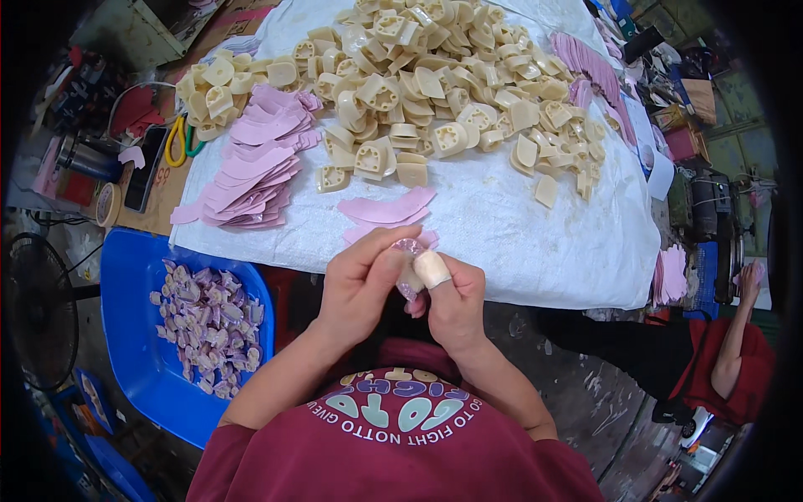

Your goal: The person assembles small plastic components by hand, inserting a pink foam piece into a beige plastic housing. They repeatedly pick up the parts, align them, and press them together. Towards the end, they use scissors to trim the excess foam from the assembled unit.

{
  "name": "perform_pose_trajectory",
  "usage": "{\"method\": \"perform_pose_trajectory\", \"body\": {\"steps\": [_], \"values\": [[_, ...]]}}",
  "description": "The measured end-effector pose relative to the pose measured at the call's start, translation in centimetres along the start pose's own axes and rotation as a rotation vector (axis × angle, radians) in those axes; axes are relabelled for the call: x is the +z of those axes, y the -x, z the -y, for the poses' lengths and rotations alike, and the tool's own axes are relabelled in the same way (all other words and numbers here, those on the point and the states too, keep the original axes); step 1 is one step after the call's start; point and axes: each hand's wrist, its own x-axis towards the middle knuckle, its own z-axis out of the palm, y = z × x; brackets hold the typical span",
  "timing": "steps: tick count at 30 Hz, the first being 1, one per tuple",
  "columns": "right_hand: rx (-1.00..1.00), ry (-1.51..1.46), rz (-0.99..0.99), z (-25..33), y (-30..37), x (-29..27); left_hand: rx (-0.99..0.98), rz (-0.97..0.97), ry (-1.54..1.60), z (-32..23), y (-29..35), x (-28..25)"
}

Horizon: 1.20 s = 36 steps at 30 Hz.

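Over the table's front edge, my left hand [365,274] and my right hand [457,303] are closed together on a small shoe heel [409,283]. The heel is partly wrapped in shiny pink-purple covering, and my fingers hide much of it. A beige wrap covers my right thumb, which presses against the heel. Just beyond my hands lie a few loose pink cut pieces [387,206]. Farther back rises a big heap of bare cream plastic heels [418,79]. To its left, curved pink pieces [255,171] are stacked in an overlapping pile.
White cloth [502,243] covers the table. A blue tub [134,326] at lower left holds many pink-covered heels [209,322]. Yellow-handled scissors [176,140], a phone [146,171] and a tape roll [108,204] lie left. Another person [728,368] is at right; a fan [42,309] stands far left.
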Motion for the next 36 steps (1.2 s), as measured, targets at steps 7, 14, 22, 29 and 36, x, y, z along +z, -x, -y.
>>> {"method": "perform_pose_trajectory", "body": {"steps": [7,14,22,29,36], "values": [[0.043,-0.164,0.019,0.9,0.6,1.4,0.122,0.074,-0.071,-0.6,0.1,0.3],[0.304,-0.193,0.401,-0.8,-1.4,2.6,-0.099,-0.316,0.221,-1.1,0.3,-3.4],[-0.527,0.697,-0.019,-1.2,-5.8,-1.9,-0.242,-0.604,-1.054,-3.2,10.2,-21.2],[-0.378,1.158,0.022,-2.3,-8.4,-0.4,0.283,-0.382,-1.07,-3.0,5.8,-14.0],[-0.352,0.729,-0.058,-3.2,-8.8,-2.7,0.509,0.154,-0.932,3.6,-1.2,-3.5]]}}
